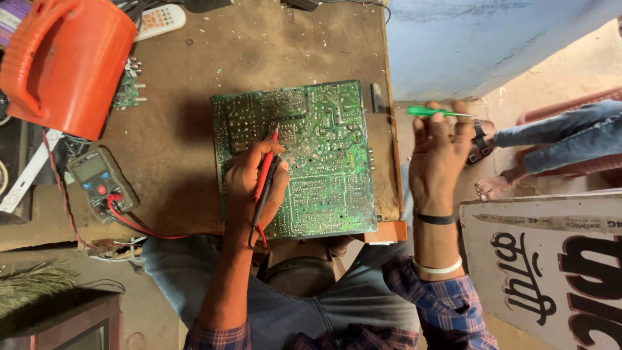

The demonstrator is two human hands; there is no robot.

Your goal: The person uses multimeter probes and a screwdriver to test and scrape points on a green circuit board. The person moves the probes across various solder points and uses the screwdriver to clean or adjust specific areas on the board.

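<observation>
Workbench (194, 129) supports circuit board (304, 155); left hand (256, 185) pinches both meter probes (264, 181) against it, right hand (440, 159) grips green screwdriver (431, 111) alongside, probing underway.

my left hand (254, 185) sits on the green board (299, 159), and the board takes up most of the table's right half. my red and black probe sticks (264, 185) lie across my palm, so that hand is full. left of the board the brown table (175, 123) is bare, and a hand could slide there. past that bare bit the big orange jug (65, 61) blocks the top corner. the grey meter (100, 181) and its red wire (136, 223) block the lower left. my right hand (440, 162) is up in open air off the table's right edge, pinching a green screwdriver (431, 112). a painted sign board (551, 259) stands just below it.
</observation>
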